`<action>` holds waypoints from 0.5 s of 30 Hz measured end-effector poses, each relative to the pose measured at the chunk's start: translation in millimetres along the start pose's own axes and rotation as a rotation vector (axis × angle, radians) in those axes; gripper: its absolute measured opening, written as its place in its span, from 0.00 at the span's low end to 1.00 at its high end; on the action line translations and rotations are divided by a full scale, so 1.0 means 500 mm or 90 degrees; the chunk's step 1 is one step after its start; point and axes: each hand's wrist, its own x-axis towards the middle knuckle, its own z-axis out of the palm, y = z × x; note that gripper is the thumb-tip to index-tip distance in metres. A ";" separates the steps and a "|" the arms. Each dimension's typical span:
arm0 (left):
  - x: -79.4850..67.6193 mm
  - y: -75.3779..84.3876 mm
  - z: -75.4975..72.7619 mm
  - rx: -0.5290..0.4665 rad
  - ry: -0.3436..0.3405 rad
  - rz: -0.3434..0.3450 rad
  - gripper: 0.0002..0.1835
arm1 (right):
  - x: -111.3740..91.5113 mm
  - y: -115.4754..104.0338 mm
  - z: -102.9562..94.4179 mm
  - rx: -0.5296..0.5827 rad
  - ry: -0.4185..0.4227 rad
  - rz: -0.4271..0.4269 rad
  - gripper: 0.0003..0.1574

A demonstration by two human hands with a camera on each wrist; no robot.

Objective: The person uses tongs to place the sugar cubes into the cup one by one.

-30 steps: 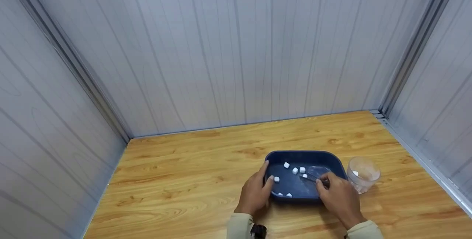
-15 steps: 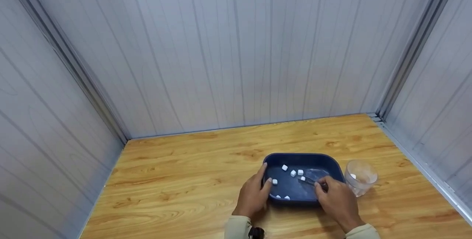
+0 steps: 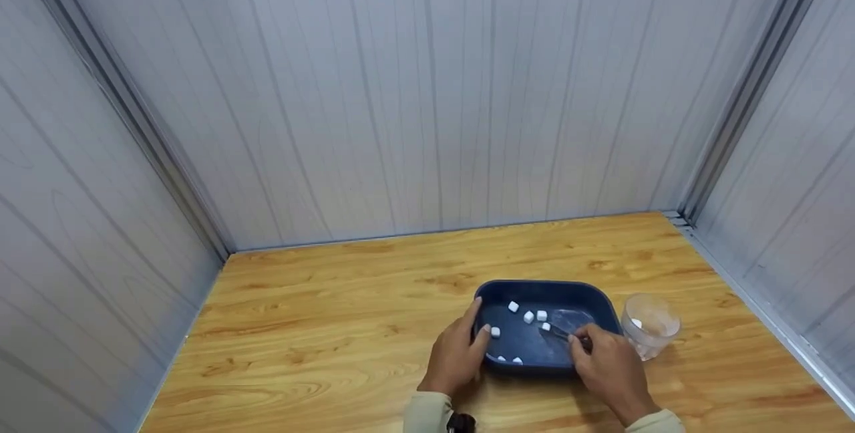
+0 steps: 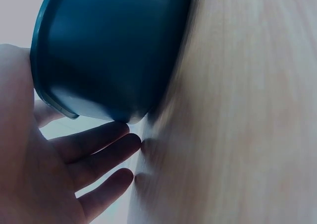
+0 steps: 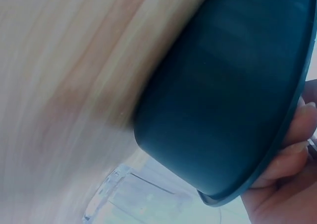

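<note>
A dark blue rectangular dish (image 3: 534,369) stands on the wooden table in the head view, with several small white cubes (image 3: 513,307) scattered inside. My left hand (image 3: 454,356) holds its left end, thumb over the rim and fingers along the outside. In the left wrist view some fingertips (image 4: 121,130) reach down beside the dish's corner. My right hand (image 3: 611,366) pinches dark tweezers (image 3: 561,333) over the dish's right side. The tweezer tips are at one white cube (image 3: 546,327); whether they grip it is too small to tell.
A clear glass (image 3: 651,326) stands close to the dish's right end, with something white inside. Pale panel walls (image 3: 427,119) enclose the wooden table (image 3: 320,313) at the back and both sides.
The tweezer tips have closed in around the cube nearest them. The whole head view has shifted slightly; my left hand stays at the dish.
</note>
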 end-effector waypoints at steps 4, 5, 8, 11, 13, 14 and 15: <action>0.003 0.001 -0.001 0.000 -0.008 -0.011 0.29 | 0.003 0.000 0.000 0.002 -0.009 0.002 0.05; 0.003 0.001 0.000 -0.001 -0.009 -0.013 0.29 | 0.003 0.000 -0.001 0.002 -0.012 0.003 0.05; 0.004 0.001 0.001 0.000 -0.011 -0.013 0.28 | 0.003 -0.001 -0.001 0.004 -0.015 0.010 0.05; 0.005 0.002 0.002 0.000 -0.010 -0.016 0.28 | 0.004 -0.002 -0.001 0.000 -0.020 0.014 0.05; 0.006 0.003 0.001 0.001 -0.010 -0.019 0.28 | 0.004 -0.002 -0.001 -0.002 -0.024 0.017 0.05; 0.006 0.003 0.001 0.000 -0.010 -0.020 0.28 | 0.004 -0.002 -0.002 -0.003 -0.026 0.018 0.05; 0.006 0.004 0.001 -0.001 -0.010 -0.021 0.28 | 0.004 -0.002 -0.002 -0.004 -0.027 0.019 0.05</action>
